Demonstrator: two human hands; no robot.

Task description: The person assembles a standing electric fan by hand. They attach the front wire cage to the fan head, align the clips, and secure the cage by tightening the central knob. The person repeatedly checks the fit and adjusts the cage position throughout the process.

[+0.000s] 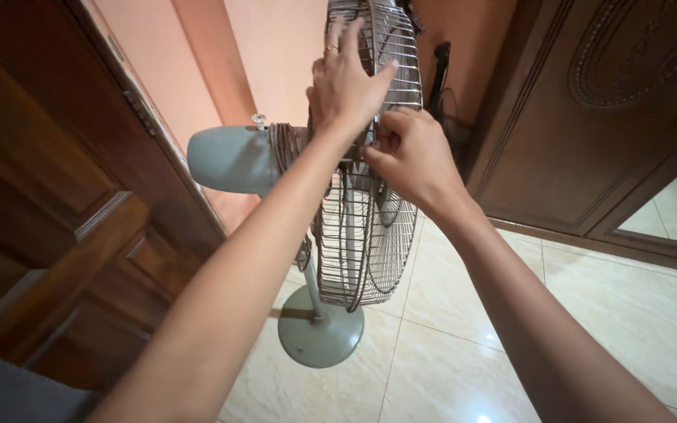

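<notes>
I stand over the pedestal fan (319, 235) on the tiled floor (464, 337); my left hand (344, 82) lies spread open on its wire guard (370, 227). My right hand (409, 157) pinches with curled fingers at the guard rim, seemingly working a clip, which I judge needs a firm small pull next.

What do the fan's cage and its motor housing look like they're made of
Cage: thin metal wire, looks like, dull and brownish in places, perhaps rust or grime. The left hand lies flat on it; the right hand pinches at its rim. Motor housing: smooth grey-green shell with a soft sheen, likely moulded plastic, though painted metal can't be ruled out.
</notes>
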